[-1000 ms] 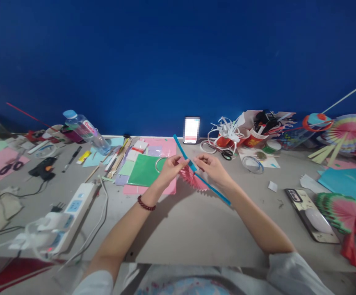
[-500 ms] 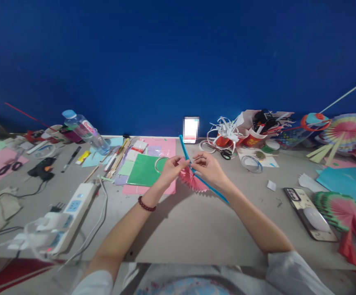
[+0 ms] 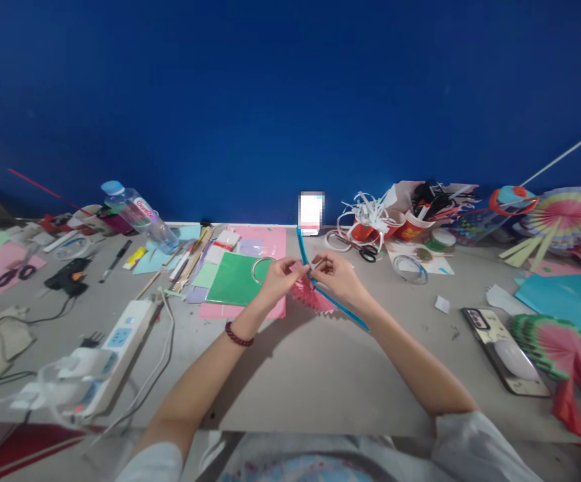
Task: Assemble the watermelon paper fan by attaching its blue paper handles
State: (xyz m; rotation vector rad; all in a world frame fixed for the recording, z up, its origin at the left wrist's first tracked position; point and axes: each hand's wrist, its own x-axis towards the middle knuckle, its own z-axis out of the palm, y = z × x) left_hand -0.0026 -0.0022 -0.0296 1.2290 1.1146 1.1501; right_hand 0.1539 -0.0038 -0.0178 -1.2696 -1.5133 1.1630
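Observation:
Above the grey table [image 3: 320,375] my left hand [image 3: 279,280] and my right hand [image 3: 338,280] meet, both pinched together. Between them is a pink pleated paper fan [image 3: 313,296], which hangs below my fingers. A long blue strip [image 3: 343,310] runs across the fan from behind my fingers down to the right, bent near the pinch. My left fingers grip the fan's top edge. My right fingers grip the blue strip where it crosses the fan. A dark red bead bracelet [image 3: 237,334] sits on my left wrist.
Green and pink paper sheets [image 3: 233,278] lie just behind my left hand. A power strip with cables [image 3: 114,341] and a glue gun [image 3: 69,274] are at the left. A phone [image 3: 509,351] and finished paper fans [image 3: 556,341] lie at the right, and cups with scissors [image 3: 371,251] at the back.
The blue strip's upper end has swung from leaning left to nearly upright, bending at my fingers. My right hand has moved a little left, closer to my left hand.

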